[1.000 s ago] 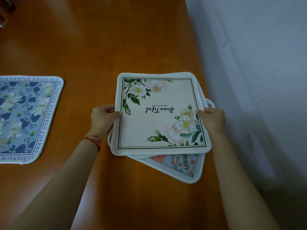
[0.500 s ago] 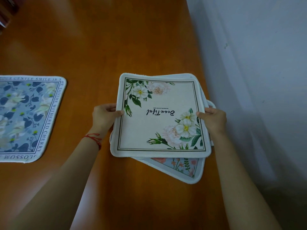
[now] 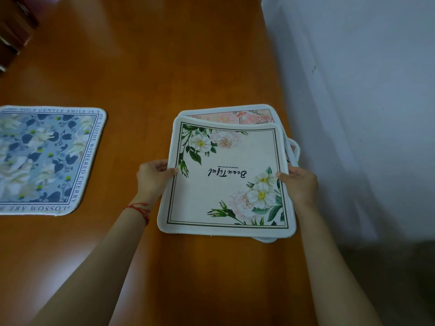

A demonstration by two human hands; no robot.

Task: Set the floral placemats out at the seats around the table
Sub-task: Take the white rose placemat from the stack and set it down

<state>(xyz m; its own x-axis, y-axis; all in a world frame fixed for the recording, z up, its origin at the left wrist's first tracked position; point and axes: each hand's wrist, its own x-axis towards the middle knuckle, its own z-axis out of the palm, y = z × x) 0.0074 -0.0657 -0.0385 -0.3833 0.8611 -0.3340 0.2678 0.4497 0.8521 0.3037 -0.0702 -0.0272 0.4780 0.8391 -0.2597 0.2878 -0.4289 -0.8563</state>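
A cream placemat [image 3: 226, 161] with white flowers and the word "Beautiful" lies on top of a small stack near the table's right edge. My left hand [image 3: 153, 177] grips its left edge and my right hand [image 3: 300, 184] grips its right edge. A pink floral placemat [image 3: 235, 117] shows from under its far edge, and more mat edges [image 3: 294, 149] stick out at the right. A blue floral placemat [image 3: 44, 158] lies flat on the table at the left, apart from the stack.
The brown wooden table [image 3: 164, 67] runs away from me. Its right edge meets a white wall [image 3: 364, 114]. A dark wooden chair or cabinet part [image 3: 14, 29] stands at the far left corner.
The cream mat has slid toward me off the stack, uncovering the pink mat at the far edge and covering the mat corner that showed at the near side. Both hands kept their grip.
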